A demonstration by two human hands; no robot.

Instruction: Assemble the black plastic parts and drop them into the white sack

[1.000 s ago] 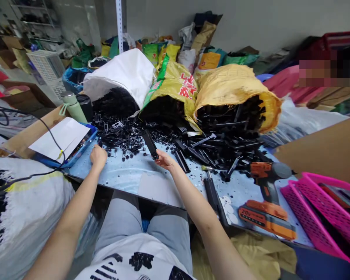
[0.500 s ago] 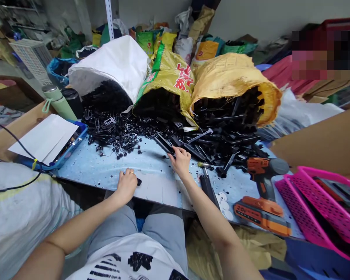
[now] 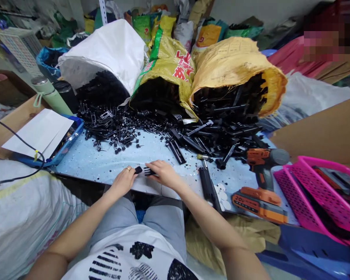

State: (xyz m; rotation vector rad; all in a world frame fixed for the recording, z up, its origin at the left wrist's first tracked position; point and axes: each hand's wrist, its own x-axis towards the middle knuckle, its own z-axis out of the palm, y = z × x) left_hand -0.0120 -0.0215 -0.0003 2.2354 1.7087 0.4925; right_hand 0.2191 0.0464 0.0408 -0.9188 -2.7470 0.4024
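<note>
Both my hands meet at the near edge of the pale blue table (image 3: 105, 163). My left hand (image 3: 123, 181), with a ring on one finger, pinches a small black plastic piece (image 3: 138, 170) between its fingertips. My right hand (image 3: 163, 173) grips a short black ribbed part (image 3: 149, 171) that touches that small piece. A heap of black plastic parts (image 3: 163, 128) spreads across the table just beyond my hands, with a long black bar (image 3: 176, 151) lying loose at its near edge.
Three sacks of black parts lie open behind the heap: white (image 3: 111, 50), yellow-green (image 3: 169, 66), yellow (image 3: 236, 62). An orange cordless drill (image 3: 259, 182) and black bars (image 3: 208, 186) lie right. A pink basket (image 3: 317, 198) sits far right. A blue tray with paper (image 3: 41, 132) and bottles (image 3: 49, 97) stand left.
My right hand drew back from the heap to the table's near edge with a black part. My left hand shifted right to meet it. The view tilted downward.
</note>
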